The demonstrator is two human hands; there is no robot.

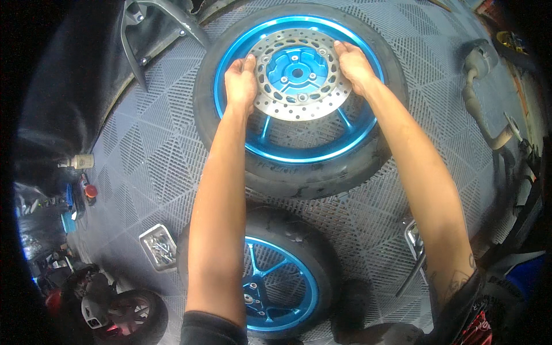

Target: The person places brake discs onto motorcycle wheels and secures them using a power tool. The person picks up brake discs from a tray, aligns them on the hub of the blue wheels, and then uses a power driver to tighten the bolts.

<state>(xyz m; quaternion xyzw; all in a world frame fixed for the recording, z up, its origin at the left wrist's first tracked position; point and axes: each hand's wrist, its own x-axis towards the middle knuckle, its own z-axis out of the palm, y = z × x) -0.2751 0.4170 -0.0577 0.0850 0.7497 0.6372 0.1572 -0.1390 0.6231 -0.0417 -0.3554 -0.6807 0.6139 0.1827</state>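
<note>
Curving down at the upper left, a grey bracket point(129, 50) reaches near the tyre of the upper wheel point(319, 179); slatted plastic floor tiles point(146, 135) run between that tyre and a black sheet point(63, 86). Lower down, a shallow metal tray point(150, 230) with rounded corners holds loose silvery bolts point(163, 251). The left forearm point(221, 201) crosses in front of part of the lower wheel point(313, 241), blue-spoked, its dull black tyre just beside the upper one. The left hand point(240, 83) grips the left edge of a brake disc point(299, 109), flat bright metal pierced with round holes and oval slots. That disc lies over the upper wheel's blue hub point(307, 57), well inside the glossy rim; I cannot tell whether it is fully seated. The right hand point(353, 69) grips its right edge. A second tray point(411, 238) is partly hidden by the right forearm point(422, 167), contents unclear. Farther right, tiles separate the tyre from a grey, bent exhaust point(476, 98).
</note>
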